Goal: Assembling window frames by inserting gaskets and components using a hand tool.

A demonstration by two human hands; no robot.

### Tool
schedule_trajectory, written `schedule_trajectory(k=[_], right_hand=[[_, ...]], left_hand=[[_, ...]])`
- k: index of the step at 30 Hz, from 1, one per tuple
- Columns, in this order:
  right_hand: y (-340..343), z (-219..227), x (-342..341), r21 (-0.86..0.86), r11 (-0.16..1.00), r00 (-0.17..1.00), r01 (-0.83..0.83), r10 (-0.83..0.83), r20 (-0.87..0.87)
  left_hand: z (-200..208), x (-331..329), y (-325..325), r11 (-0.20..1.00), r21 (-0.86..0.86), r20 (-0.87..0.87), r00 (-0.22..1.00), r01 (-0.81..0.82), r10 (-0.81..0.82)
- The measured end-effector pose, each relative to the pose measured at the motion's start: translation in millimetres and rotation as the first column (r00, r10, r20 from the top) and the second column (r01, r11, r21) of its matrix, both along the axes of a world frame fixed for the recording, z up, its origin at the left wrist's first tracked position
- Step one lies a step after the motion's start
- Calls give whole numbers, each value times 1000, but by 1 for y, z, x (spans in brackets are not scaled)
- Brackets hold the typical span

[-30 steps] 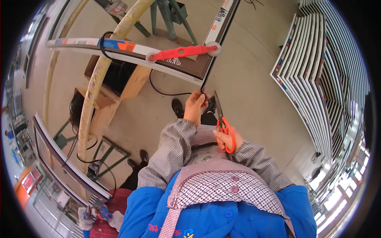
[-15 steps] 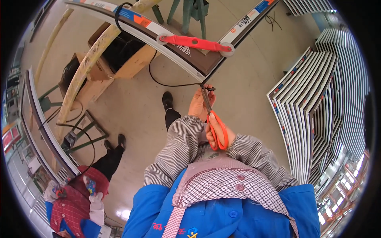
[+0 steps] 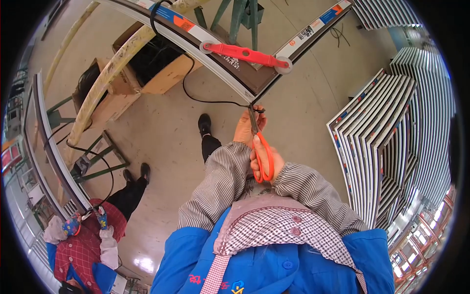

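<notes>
Scissors with orange handles (image 3: pixel 270 158) are in my right hand (image 3: pixel 274 163), its fingers in and around the loops. Their dark blades (image 3: pixel 253 120) point away from me, up to the near corner of a brown and white frame (image 3: pixel 255 81). My left hand (image 3: pixel 243 128) is closed beside the blades on the end of a thin black strip (image 3: pixel 208 101). That strip runs left from the corner, then curves up over the frame's left bar. Whether the blades have cut into it is too small to tell. A red bar tool with pale round wheels (image 3: pixel 247 53) lies across the frame's corner.
Cardboard boxes (image 3: pixel 164 78) with black material stand left, behind a yellowish curved pipe (image 3: pixel 110 71). Stacked frames (image 3: pixel 362 142) fill the right side. Green trestle legs (image 3: pixel 236 22) support the frame. At lower left a co-worker (image 3: pixel 83 250) handles another strip by a second frame (image 3: pixel 51 142).
My right hand and the scissors have shifted slightly left, and the handles look closer together. My left hand stays by the corner. The co-worker's hands have moved up toward their frame.
</notes>
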State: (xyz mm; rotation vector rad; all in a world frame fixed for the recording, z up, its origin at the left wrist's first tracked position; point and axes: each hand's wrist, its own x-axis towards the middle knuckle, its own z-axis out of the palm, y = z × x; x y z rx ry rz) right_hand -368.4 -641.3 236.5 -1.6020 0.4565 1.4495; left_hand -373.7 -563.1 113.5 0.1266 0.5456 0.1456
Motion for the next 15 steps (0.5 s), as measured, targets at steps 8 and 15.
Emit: schedule_trajectory(k=[8, 15], right_hand=[[-6, -3, 2, -35, 998, 996, -49, 51, 77], [-17, -10, 11, 4, 993, 980, -114, 112, 165]], left_hand=[[-1, 1, -2, 999, 30, -16, 1000, -10, 10], [4, -3, 3, 991, 131, -63, 998, 8, 0]])
